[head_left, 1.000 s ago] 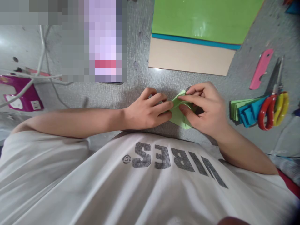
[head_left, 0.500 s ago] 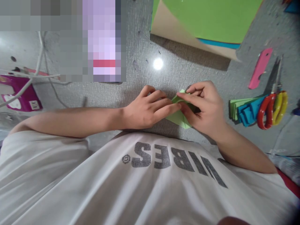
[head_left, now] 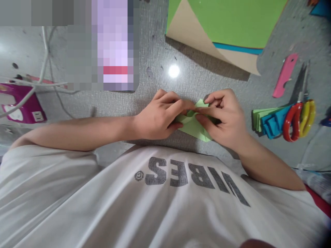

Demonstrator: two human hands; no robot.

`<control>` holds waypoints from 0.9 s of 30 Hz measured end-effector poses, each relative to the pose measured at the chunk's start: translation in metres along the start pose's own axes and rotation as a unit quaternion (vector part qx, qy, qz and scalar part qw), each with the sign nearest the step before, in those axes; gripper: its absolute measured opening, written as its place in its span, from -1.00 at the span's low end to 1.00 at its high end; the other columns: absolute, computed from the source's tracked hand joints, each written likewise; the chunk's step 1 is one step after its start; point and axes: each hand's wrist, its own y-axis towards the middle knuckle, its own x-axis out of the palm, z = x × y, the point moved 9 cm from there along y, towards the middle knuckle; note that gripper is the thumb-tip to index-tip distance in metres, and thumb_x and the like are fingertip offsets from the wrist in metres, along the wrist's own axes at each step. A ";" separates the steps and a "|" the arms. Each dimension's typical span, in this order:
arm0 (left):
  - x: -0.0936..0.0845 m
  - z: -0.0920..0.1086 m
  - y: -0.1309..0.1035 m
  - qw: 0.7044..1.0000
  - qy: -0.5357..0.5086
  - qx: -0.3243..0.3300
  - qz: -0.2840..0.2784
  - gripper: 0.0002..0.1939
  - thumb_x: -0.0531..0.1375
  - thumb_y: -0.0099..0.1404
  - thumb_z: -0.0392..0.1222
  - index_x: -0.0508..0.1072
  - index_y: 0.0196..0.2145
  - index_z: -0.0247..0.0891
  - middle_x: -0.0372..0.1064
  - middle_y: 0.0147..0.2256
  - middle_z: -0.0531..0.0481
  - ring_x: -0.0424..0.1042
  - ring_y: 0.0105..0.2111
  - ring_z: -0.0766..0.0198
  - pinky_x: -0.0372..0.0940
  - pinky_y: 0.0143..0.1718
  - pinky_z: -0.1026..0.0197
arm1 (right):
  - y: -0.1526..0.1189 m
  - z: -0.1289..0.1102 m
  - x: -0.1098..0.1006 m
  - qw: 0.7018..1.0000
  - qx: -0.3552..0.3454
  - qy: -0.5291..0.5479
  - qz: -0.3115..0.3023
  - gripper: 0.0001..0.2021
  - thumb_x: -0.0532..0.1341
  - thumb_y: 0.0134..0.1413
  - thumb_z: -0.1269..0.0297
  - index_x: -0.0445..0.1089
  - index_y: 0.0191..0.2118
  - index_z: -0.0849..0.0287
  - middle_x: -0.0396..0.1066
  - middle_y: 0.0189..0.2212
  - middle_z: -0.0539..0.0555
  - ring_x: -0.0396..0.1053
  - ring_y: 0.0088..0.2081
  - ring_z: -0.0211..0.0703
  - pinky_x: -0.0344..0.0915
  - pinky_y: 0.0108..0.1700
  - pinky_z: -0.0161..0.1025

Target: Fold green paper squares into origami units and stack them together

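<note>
A light green sheet of folded paper lies on the grey table in front of my chest, partly covered by both hands. My left hand grips its left side, thumb at the near edge and fingers curled over the top. On the right side, my right hand pinches the paper, with its index finger and thumb pointing left across a raised flap. The fingertips of both hands almost meet at the upper middle of the paper, and the exact fold beneath them is hidden.
Scissors with red and yellow handles lie at the right, beside folded green and blue paper pieces. A pink cutter rests above them. Large coloured sheets lie at the back. Left are white cables and a purple socket box.
My left index finger has drawn back from the right thumb and bent toward the flap. The left thumb now shows at the paper's near-left edge. The right hand has barely moved.
</note>
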 end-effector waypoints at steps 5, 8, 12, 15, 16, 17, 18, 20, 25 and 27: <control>0.003 0.001 0.001 1.000 0.017 -0.010 -0.002 -0.46 0.30 0.64 -0.19 0.37 0.49 -0.06 0.73 0.15 -0.13 0.56 0.24 -0.11 0.27 0.35 -0.19 | 0.001 -0.004 0.005 0.999 0.002 0.024 -0.034 -0.83 0.51 0.51 0.17 0.86 0.10 -0.18 0.46 0.11 0.15 0.40 -0.15 -0.01 0.58 -0.07 0.15; 0.005 0.000 0.001 1.000 0.017 -0.021 -0.005 -0.47 0.31 0.63 -0.17 0.41 0.47 -0.07 0.72 0.14 -0.12 0.54 0.24 -0.13 0.25 0.40 -0.23 | 0.001 -0.006 0.007 1.000 0.020 0.004 -0.017 -0.87 0.52 0.56 0.06 0.85 0.04 -0.15 0.47 0.09 0.16 0.42 -0.15 0.01 0.57 -0.05 0.17; 0.006 0.000 0.001 0.999 0.009 -0.030 -0.008 -0.42 0.33 0.56 -0.20 0.45 0.47 -0.09 0.71 0.11 -0.12 0.52 0.25 -0.16 0.24 0.43 -0.27 | 0.002 -0.008 0.006 0.999 0.028 -0.031 0.030 -0.82 0.44 0.62 0.12 0.77 -0.13 -0.07 0.51 0.04 0.17 0.41 -0.18 0.02 0.53 -0.10 0.17; 0.004 0.001 0.002 0.999 0.008 -0.035 -0.006 -0.42 0.33 0.53 -0.26 0.48 0.45 -0.11 0.72 0.13 -0.12 0.52 0.23 -0.14 0.26 0.40 -0.27 | 0.002 -0.008 0.004 0.997 0.030 -0.059 0.050 -0.77 0.40 0.62 0.14 0.68 -0.20 -0.04 0.54 0.02 0.18 0.43 -0.16 0.06 0.51 -0.12 0.20; 0.004 0.001 0.002 0.999 0.010 -0.036 -0.006 -0.44 0.33 0.53 -0.27 0.50 0.43 -0.11 0.72 0.13 -0.12 0.51 0.23 -0.14 0.26 0.39 -0.27 | 0.002 -0.008 0.004 0.996 0.027 -0.067 0.051 -0.77 0.40 0.61 0.13 0.67 -0.21 -0.04 0.56 0.02 0.18 0.44 -0.14 0.09 0.51 -0.10 0.22; 0.003 0.002 0.002 0.999 0.013 -0.036 -0.007 -0.48 0.33 0.54 -0.26 0.52 0.39 -0.10 0.72 0.12 -0.12 0.51 0.23 -0.15 0.26 0.39 -0.28 | 0.002 -0.009 0.003 0.996 0.023 -0.073 0.050 -0.77 0.41 0.60 0.13 0.66 -0.21 -0.03 0.57 0.02 0.19 0.45 -0.12 0.11 0.51 -0.07 0.25; 0.003 0.002 0.002 0.999 0.016 -0.035 -0.008 -0.53 0.33 0.55 -0.24 0.55 0.35 -0.09 0.72 0.10 -0.11 0.50 0.23 -0.16 0.26 0.40 -0.30 | 0.002 -0.010 0.003 0.996 0.020 -0.078 0.048 -0.78 0.41 0.60 0.14 0.65 -0.21 -0.03 0.59 0.03 0.19 0.46 -0.10 0.14 0.52 -0.05 0.27; 0.003 0.003 0.003 0.999 0.026 -0.031 -0.009 -0.66 0.34 0.58 -0.21 0.60 0.25 -0.07 0.71 0.05 -0.10 0.49 0.23 -0.18 0.26 0.41 -0.35 | 0.003 -0.011 0.003 0.995 0.015 -0.082 0.045 -0.79 0.44 0.57 0.16 0.62 -0.23 -0.03 0.62 0.03 0.19 0.47 -0.08 0.16 0.51 -0.02 0.28; 0.002 0.005 0.002 0.998 0.053 -0.024 0.006 -0.86 0.33 0.64 -0.14 0.67 0.08 -0.06 0.68 0.00 -0.13 0.49 0.21 -0.21 0.31 0.35 -0.42 | 0.001 -0.015 0.002 0.995 -0.004 -0.083 0.050 -0.79 0.44 0.52 0.23 0.54 -0.25 0.00 0.65 0.04 0.17 0.46 -0.09 0.13 0.47 -0.02 0.27; 0.000 0.005 0.001 0.998 0.059 -0.022 0.014 -0.88 0.34 0.65 -0.12 0.69 0.06 -0.04 0.66 0.01 -0.13 0.49 0.20 -0.21 0.33 0.33 -0.44 | 0.000 -0.014 0.003 0.995 0.003 -0.087 0.047 -0.80 0.43 0.53 0.23 0.54 -0.24 -0.01 0.64 0.05 0.17 0.47 -0.08 0.15 0.49 0.00 0.29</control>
